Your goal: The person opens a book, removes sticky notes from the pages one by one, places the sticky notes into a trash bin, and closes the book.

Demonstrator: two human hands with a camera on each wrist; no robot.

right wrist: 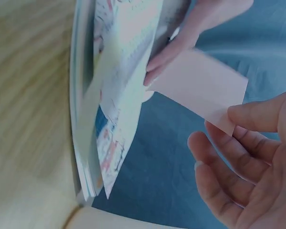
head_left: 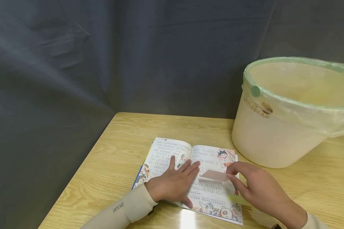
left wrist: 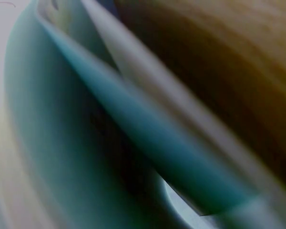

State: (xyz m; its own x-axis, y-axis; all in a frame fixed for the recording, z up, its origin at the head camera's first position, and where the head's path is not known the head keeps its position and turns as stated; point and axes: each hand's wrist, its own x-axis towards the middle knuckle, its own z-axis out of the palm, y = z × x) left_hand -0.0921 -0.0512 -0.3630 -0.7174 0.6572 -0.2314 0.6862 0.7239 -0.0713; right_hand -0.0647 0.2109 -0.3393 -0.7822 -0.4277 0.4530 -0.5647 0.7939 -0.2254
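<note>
An open illustrated book (head_left: pixel 209 194) lies on the table, its pages bearing printed text and cartoon drawings. My left hand (head_left: pixel 175 181) rests on it near the fold, fingers spread. Over the right page, my right hand (head_left: pixel 252 184) pinches a small pink paper slip (head_left: pixel 215 175) between thumb and fingers. In the right wrist view the slip (right wrist: pixel 200 86) slants up from the thumb tip, with the book (right wrist: pixel 81 119) seen edge-on behind. A pale yellow paper strip (head_left: pixel 238 199) juts past the book's right edge. Blurred, curved page edges (left wrist: pixel 133 109) fill much of the left wrist view.
A large cream bucket (head_left: pixel 275 136) with a green rim and a clear plastic liner stands on the right, close behind the book. Dark cloth (head_left: pixel 175 57) hangs behind the wooden table (head_left: pixel 126 130) and along its left side.
</note>
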